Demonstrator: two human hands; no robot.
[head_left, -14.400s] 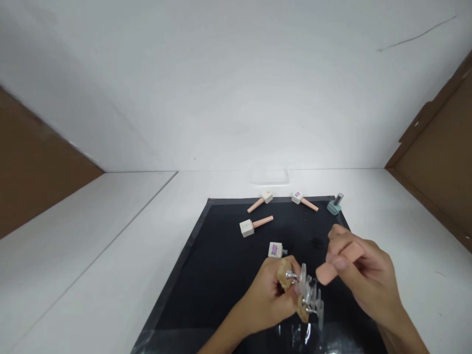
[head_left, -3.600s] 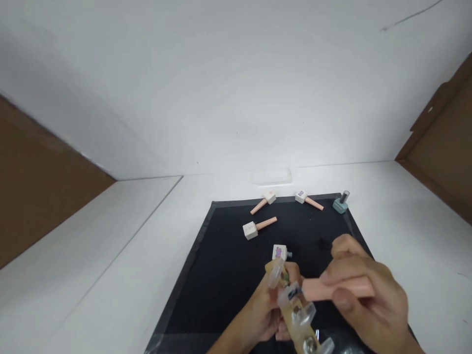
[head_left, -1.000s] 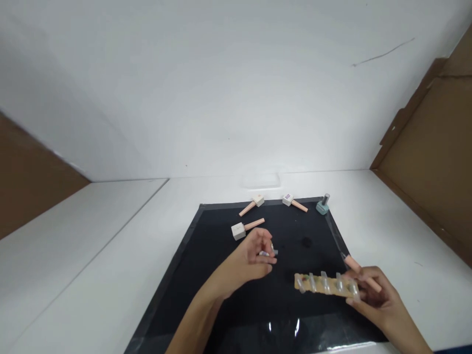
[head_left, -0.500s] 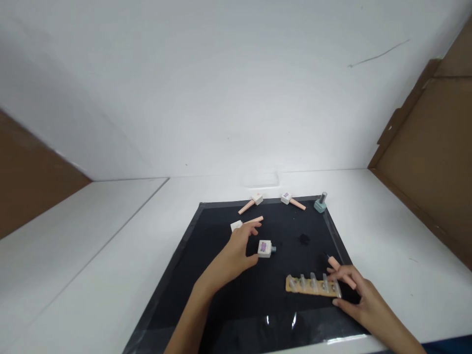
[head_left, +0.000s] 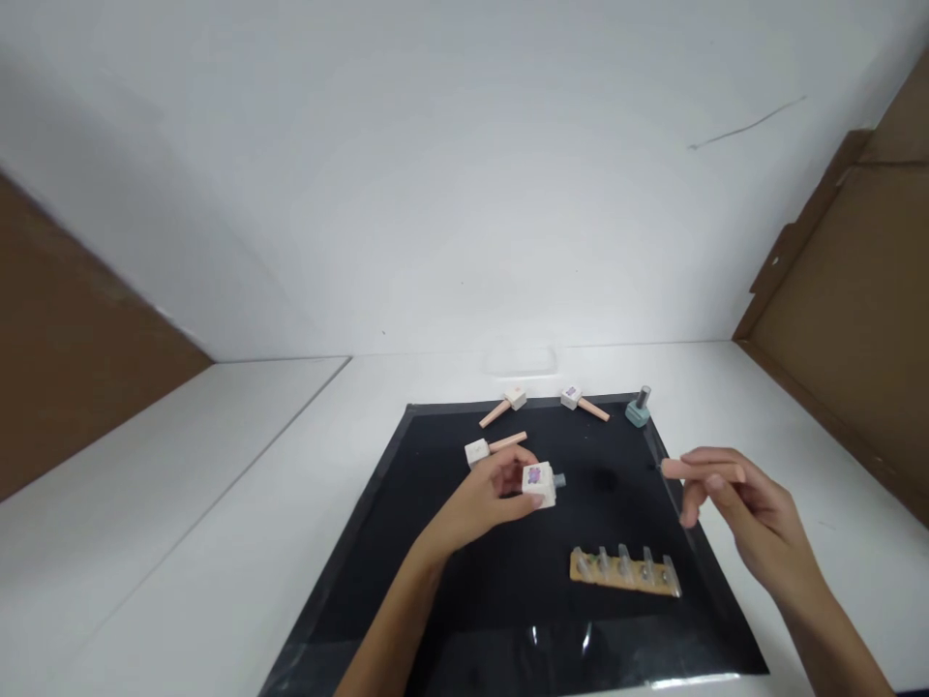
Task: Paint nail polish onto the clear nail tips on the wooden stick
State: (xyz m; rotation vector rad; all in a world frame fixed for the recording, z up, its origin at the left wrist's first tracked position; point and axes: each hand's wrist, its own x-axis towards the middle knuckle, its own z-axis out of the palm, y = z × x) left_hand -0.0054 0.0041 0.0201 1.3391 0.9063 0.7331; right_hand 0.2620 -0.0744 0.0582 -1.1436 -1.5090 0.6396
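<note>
Fingers clamped on both sides, with a spill the likeliest trouble

White tabletop [head_left: 239, 542] spreads wide, and on it lies a flat black mat [head_left: 417, 494] with a glossy border. Above the mat's middle, the person's left hand [head_left: 483, 508] has thumb and fingers clamped around something; the right hand [head_left: 759, 513], out by the mat's right edge, pinches between thumb and forefinger.

Nearer the person, a flat tan strip bearing five clear, nail-shaped tips [head_left: 624, 572] rests on the mat, apart from both hands. To my eye, a low-sweeping wrist could shove it, or a drip could mark it.

Farther back lie three white, square-bodied bottles with slim peach caps [head_left: 515, 398]. One sits just behind the left fingers, so a careless backward nudge might roll it. A squat teal bottle with a grey cap [head_left: 638, 409], by the far right corner, seems out of harm's way.

Held in the left fingers is a white, square-bodied bottle with a purple mark [head_left: 538, 483]; I can't tell whether it touches the mat. Its short grey neck [head_left: 558, 480] is bare and points sideways, so further tipping could let any contents run out.

Between the right fingertips, a slim peach cap [head_left: 703, 471] lies nearly level. Should its tip be wet, too small to see, a slack pinch could smear the mat.
</note>
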